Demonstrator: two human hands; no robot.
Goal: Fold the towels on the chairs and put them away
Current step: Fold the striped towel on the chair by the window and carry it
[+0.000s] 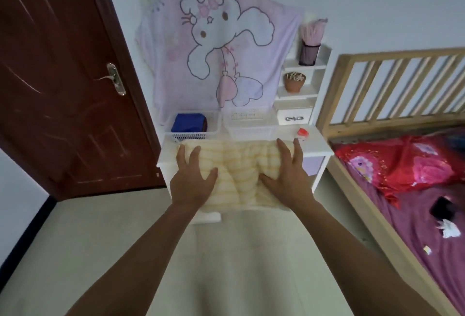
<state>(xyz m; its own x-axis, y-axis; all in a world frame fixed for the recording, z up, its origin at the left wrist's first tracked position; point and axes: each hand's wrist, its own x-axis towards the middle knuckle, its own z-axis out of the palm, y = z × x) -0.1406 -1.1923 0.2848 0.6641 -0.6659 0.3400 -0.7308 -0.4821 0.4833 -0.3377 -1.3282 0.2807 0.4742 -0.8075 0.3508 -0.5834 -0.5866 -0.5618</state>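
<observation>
Yellow-striped towel [239,162] lies bunched on white desk [318,148], its near edge hanging over the front. Left hand [192,179] and right hand [286,177] press flat on it, fingers spread, gripping nothing. Step, likely: smoothing mid-fold. Next calls for pinching an edge and folding it over. Behind: left basket [191,136] holds blue cloth [188,123]; white basket [249,130] looks empty. Brown door [63,76] left, bed [402,189] right.

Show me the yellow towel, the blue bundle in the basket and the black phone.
yellow towel [240,162]: head view, striped middle.
blue bundle [188,122]: head view, top face.
black phone [442,208]: head view, middle of its dark face.
</observation>
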